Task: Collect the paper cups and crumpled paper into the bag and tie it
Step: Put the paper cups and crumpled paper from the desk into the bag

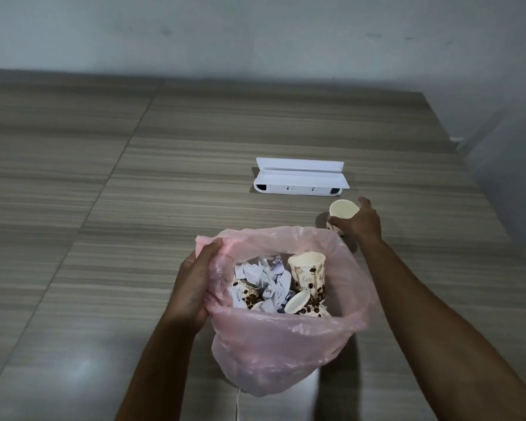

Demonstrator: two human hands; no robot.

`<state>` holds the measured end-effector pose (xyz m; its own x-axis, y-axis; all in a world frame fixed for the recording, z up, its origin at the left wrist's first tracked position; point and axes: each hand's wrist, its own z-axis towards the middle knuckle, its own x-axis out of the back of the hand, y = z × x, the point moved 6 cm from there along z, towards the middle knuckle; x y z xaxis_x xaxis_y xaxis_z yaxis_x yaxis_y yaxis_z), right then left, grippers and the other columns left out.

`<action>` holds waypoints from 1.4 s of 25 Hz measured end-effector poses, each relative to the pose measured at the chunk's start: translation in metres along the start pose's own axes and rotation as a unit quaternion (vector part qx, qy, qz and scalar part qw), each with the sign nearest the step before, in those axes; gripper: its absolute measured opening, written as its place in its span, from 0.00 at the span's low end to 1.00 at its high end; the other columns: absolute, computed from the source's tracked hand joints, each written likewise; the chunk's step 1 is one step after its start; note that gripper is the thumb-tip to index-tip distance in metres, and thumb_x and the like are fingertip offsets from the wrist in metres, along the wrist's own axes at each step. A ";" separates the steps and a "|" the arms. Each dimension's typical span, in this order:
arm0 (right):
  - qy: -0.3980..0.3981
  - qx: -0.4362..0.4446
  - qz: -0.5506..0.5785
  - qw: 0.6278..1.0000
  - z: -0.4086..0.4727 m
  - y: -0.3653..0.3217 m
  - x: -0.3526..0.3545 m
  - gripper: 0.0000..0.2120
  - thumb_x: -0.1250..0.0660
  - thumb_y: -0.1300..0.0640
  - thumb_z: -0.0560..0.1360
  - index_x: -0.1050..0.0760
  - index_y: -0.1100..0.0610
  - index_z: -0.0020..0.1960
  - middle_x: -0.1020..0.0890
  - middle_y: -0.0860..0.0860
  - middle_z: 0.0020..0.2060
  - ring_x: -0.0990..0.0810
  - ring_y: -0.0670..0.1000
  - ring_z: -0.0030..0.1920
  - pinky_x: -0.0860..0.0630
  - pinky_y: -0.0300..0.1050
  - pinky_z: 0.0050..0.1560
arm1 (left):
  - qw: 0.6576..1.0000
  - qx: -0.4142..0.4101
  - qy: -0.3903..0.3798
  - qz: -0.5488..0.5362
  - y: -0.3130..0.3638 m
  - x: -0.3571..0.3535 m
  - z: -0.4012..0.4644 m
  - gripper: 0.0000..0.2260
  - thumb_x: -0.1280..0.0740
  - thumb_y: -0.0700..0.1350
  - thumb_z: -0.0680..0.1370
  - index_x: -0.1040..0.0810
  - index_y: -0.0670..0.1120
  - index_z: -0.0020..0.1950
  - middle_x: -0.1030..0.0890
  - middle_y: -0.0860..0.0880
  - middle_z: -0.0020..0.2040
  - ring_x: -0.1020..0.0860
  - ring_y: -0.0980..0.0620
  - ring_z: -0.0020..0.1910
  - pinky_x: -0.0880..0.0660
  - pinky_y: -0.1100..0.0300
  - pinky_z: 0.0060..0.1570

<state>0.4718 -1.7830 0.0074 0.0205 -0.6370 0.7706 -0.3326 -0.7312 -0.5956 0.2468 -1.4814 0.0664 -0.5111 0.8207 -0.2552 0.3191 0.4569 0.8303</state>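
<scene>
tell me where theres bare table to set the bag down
Bare table lies left of the pink bag and behind it, up to the white box. It is crowded at the right, where the right hand grips a paper cup.

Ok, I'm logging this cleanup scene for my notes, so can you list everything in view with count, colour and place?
bag: one, pink translucent plastic, mouth open, near edge of the table.
cups in the bag: at least three, cream with brown coffee-bean print, inside on the right and bottom.
crumpled paper: a wad, white, inside the bag on the left; count of pieces cannot be told.
cup on the table: one, same print, right of the bag, near the white box.
white box: one, lid open, behind the bag.
table: one, grey-brown wood grain.
left hand: holds the bag's left rim.
right hand: grip closing round the cup on the table.
</scene>
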 end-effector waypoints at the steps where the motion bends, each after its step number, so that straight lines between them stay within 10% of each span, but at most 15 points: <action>1: -0.006 -0.002 0.005 1.000 0.007 0.004 -0.005 0.46 0.20 0.46 0.63 0.38 0.54 0.74 0.26 0.59 0.66 0.28 0.61 0.67 0.28 0.52 0.63 | 1.000 -0.004 0.001 0.002 -0.001 0.002 0.003 0.19 0.29 0.53 0.75 0.19 0.37 0.53 0.23 0.38 0.36 0.24 0.45 0.36 0.30 0.56 0.42; 7: 0.046 -0.004 0.061 0.997 0.012 0.004 -0.007 0.37 0.20 0.49 0.63 0.30 0.57 0.66 0.22 0.59 0.62 0.24 0.60 0.62 0.27 0.50 0.59 | 1.000 0.002 0.017 0.009 -0.003 0.010 0.009 0.19 0.29 0.56 0.72 0.19 0.39 0.48 0.20 0.41 0.35 0.24 0.44 0.35 0.33 0.54 0.45; 12: 0.102 0.105 0.199 0.969 -0.055 -0.059 0.052 0.33 0.22 0.50 0.64 0.28 0.52 0.66 0.22 0.51 0.61 0.23 0.52 0.59 0.27 0.43 0.55 | 0.999 0.019 0.027 0.003 0.001 0.006 0.000 0.14 0.31 0.53 0.77 0.21 0.42 0.45 0.26 0.47 0.26 0.30 0.53 0.21 0.36 0.66 0.27; 16: 0.000 0.225 0.265 0.938 -0.153 -0.093 0.072 0.35 0.24 0.48 0.65 0.32 0.45 0.69 0.25 0.45 0.63 0.25 0.47 0.61 0.24 0.44 0.57 | 0.999 0.034 0.040 -0.010 0.003 0.004 -0.015 0.10 0.32 0.52 0.78 0.24 0.46 0.41 0.30 0.53 0.20 0.35 0.57 0.16 0.40 0.72 0.19; 25: -0.232 0.344 -0.013 0.910 -0.231 -0.077 0.016 0.49 0.22 0.40 0.61 0.42 0.44 0.77 0.38 0.45 0.76 0.37 0.46 0.74 0.33 0.51 0.72 | 0.997 0.004 0.068 -0.032 0.013 0.016 -0.040 0.07 0.32 0.47 0.79 0.24 0.44 0.46 0.29 0.52 0.21 0.33 0.57 0.16 0.38 0.71 0.17; 30: 0.005 0.209 -0.044 0.977 -0.176 -0.043 0.038 0.37 0.25 0.49 0.68 0.34 0.51 0.73 0.32 0.54 0.73 0.35 0.57 0.73 0.37 0.52 0.71 | 0.998 0.004 0.064 -0.026 0.011 0.019 -0.047 0.09 0.33 0.48 0.79 0.25 0.42 0.49 0.31 0.51 0.19 0.35 0.56 0.13 0.40 0.72 0.16; 35: -0.073 0.022 -0.103 0.992 -0.155 0.000 0.032 0.18 0.32 0.57 0.72 0.22 0.60 0.60 0.17 0.61 0.55 0.19 0.61 0.55 0.24 0.46 0.51 | 0.998 -0.004 0.063 -0.010 0.012 0.021 -0.054 0.12 0.33 0.47 0.79 0.23 0.39 0.56 0.28 0.46 0.30 0.33 0.57 0.15 0.39 0.70 0.15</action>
<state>0.3261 -1.7660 0.0675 0.2204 -0.4993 0.8379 -0.2663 -0.8572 -0.4408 0.1968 -1.4773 0.0973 -0.6144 0.7611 -0.2079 0.3014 0.4700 0.8296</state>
